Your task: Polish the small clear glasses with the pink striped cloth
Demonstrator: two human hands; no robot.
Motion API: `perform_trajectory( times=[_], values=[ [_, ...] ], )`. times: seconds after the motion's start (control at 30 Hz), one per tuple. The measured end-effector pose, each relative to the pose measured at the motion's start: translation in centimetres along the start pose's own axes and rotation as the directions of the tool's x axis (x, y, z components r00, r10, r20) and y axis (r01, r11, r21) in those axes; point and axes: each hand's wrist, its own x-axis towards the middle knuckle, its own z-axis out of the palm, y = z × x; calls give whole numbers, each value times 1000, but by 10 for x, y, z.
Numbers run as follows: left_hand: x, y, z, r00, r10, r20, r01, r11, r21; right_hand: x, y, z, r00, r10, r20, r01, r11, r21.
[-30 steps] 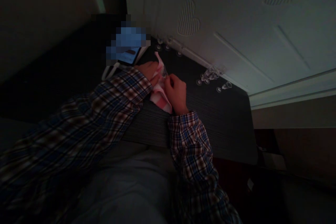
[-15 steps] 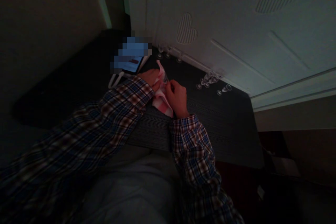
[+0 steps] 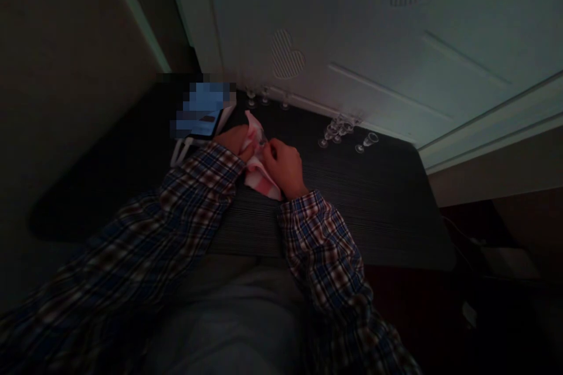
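Observation:
Both my hands meet over a dark ribbed table [image 3: 360, 205]. My left hand [image 3: 234, 140] is closed around a pink and white checked cloth [image 3: 263, 181]. A small clear glass [image 3: 263, 139] sits wrapped in that cloth between my hands. My right hand [image 3: 285, 167] is closed, pinching at the glass and the cloth. Both arms wear plaid sleeves. The room is very dim.
A lit phone [image 3: 203, 120] on a white stand sits just behind my left hand. Several small clear glasses [image 3: 336, 129] cluster at the back of the table, one more glass [image 3: 368, 140] stands to their right, and others [image 3: 264, 96] line the white panelled wall [image 3: 373, 58].
The view has swung, so everything sits slightly further left and lower. My hands keep working the cloth around the glass in the same place on the table.

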Motion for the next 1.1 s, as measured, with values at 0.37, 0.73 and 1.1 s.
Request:
perform_trajectory(
  times=[0.37, 0.73, 1.1],
  values=[
    [1, -4, 7, 999, -7, -31, 9, 998, 65, -2, 0, -1, 1000, -12, -11, 12, 1000, 8],
    [0, -4, 6, 999, -25, -39, 27, 999, 47, -1, 0, 0, 1000, -5, -12, 5, 1000, 5],
    [-4, 4, -2, 999, -26, -30, 26, 1000, -8, 0, 0, 1, 1000, -5, -12, 5, 1000, -8]
  ],
)
